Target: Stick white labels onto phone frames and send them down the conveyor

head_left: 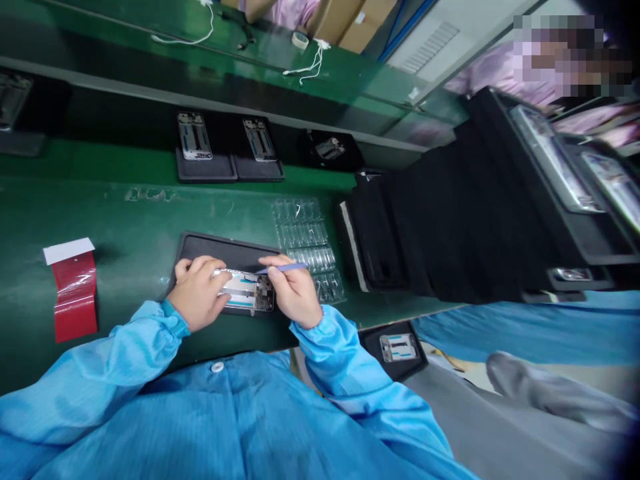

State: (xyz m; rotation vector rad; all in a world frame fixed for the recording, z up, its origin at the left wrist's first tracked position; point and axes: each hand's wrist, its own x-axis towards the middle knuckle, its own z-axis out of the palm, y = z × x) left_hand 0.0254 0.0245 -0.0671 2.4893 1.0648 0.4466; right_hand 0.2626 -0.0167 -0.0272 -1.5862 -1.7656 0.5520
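Note:
A phone frame [243, 291] with white, blue and black parts inside lies on a black foam tray [220, 250] in front of me. My left hand [200, 293] grips the frame's left end, fingers over the upper edge and thumb along the lower one. In my right hand [296, 293] is a slim purple stick tool [293, 267], pinched between thumb and fingers. Its tip reaches over the upper right part of the frame; whether it touches cannot be made out. The right fingers partly cover the frame's right end.
Clear plastic blister trays [303, 233] lie just right of the foam tray. Beyond them rises a tall stack of black trays [425, 213]. At left lies a red film strip [75, 297]. Phone frames [195, 136] on black trays line the back; a co-worker [540, 73] is at upper right.

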